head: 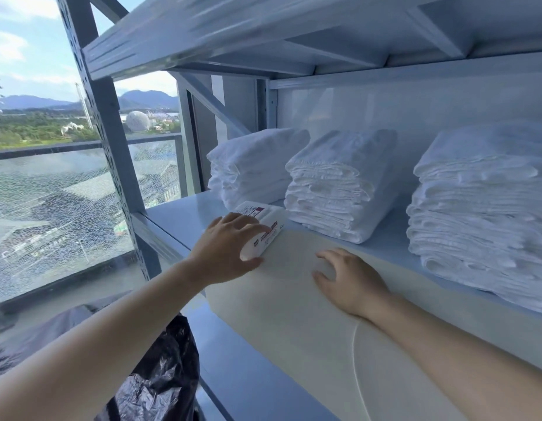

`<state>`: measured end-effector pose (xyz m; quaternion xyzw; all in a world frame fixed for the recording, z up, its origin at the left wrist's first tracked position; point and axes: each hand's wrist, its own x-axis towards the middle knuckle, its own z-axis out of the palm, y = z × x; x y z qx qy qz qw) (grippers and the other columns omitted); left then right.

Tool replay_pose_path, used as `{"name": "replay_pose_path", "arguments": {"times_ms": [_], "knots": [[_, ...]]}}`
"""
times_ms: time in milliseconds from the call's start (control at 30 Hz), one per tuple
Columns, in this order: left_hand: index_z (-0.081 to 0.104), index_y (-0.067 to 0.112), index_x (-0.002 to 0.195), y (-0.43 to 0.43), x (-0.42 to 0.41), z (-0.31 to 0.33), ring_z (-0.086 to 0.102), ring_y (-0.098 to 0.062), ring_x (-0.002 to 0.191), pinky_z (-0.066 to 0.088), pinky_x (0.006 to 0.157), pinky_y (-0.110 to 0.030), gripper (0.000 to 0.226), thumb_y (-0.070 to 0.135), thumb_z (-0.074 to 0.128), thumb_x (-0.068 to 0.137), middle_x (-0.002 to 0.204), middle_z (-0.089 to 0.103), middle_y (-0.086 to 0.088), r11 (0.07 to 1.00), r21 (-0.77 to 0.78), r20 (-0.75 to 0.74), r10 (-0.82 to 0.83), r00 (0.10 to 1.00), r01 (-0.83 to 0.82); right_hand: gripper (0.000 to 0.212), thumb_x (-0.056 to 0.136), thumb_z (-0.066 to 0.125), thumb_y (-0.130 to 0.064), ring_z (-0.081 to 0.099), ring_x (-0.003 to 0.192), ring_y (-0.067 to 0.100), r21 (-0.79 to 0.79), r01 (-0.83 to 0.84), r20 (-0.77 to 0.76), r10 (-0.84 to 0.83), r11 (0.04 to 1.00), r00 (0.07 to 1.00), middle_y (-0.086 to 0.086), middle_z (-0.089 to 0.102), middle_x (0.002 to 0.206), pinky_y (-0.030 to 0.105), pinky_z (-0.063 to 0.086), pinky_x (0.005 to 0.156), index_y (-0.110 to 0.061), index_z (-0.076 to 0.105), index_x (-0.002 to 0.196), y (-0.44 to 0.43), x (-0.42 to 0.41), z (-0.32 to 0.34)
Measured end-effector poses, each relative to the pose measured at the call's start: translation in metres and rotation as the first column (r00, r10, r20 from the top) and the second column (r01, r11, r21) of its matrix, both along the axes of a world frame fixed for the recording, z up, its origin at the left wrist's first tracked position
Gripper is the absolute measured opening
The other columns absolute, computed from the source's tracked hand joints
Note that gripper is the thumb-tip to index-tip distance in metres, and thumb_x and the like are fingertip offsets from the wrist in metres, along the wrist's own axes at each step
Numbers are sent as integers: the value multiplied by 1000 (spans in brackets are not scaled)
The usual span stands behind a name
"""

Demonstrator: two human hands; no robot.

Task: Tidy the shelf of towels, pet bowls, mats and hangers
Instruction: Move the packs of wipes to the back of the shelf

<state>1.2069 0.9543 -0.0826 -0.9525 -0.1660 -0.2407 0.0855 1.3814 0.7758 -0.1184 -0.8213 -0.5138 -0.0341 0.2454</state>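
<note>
Left hand: the left hand (230,247) grasps a white packet (274,218), with fingers curved over its top and the thumb at its near end. The grip looks meant for lifting or sliding it.
Right hand: the right hand (348,281) is released and holds nothing. Its bent fingertips press on the mat (294,314) at about 4 o'clock from the left hand, probably to stop the mat shifting while the packet is handled.
Packet: it sits at the mat's far-left corner, at 10 o'clock from the right hand and just in front of the left towel stack (251,168). It seems out of place among the linen.
Mat: cream and flat, it lies along the front of the shelf (184,214), and its near edge appears to lap over the shelf's lip.
Towels: the middle towel stack (339,183) is at 12 o'clock from the right hand and the right towel stack (482,217) at 2 o'clock. Both are folded and set toward the back of the shelf, which leaves the front for the mat.
Hard to tell: the packet's red label is too blurred to read. The frame cuts off the mat's right end and the right towel stack. No pet bowls or hangers are in view. A black bag (160,375) at 7 o'clock hides whatever it contains.
</note>
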Motion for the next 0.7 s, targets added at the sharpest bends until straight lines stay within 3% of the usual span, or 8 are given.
{"name": "replay_pose_path", "arguments": {"times_ms": [133,367,500,633,700], "knots": [[33,36,141,13,-16,0,29,-14,135,30,106,-36,73,60,59,78,148,32,12,1000,2,-108,-17,994,17,45,88,53,-39,46,123,12,24,-13,12,13,1000,1000,-7,49,136,26,38,99,-23,51,129,-1,-1,2],[26,34,145,32,-39,-1,38,-22,129,43,97,-40,81,46,69,77,152,23,4,983,-152,-57,90,994,-98,50,85,62,-34,43,126,9,109,-215,48,211,970,976,-7,47,138,20,31,100,-23,49,132,19,-22,30],[26,29,145,33,-35,-5,46,-22,124,43,99,-37,80,36,71,79,148,31,-1,939,-332,-6,97,995,-94,65,84,64,-38,35,133,14,76,-301,64,296,951,953,-2,35,146,25,30,106,-20,38,141,56,-47,40],[32,28,143,32,-32,-12,48,-21,119,46,94,-36,75,31,72,79,143,36,0,923,-382,77,88,993,-52,90,77,70,-45,20,141,21,14,-299,-19,299,954,954,3,15,155,36,24,113,-19,21,147,84,-63,32],[33,28,142,34,-34,-15,47,-21,118,48,93,-35,74,26,72,79,142,38,1,919,-392,100,76,992,-31,92,74,74,-41,23,138,23,-7,-292,30,292,957,956,4,17,153,36,27,111,-19,22,147,89,-61,26]]}}
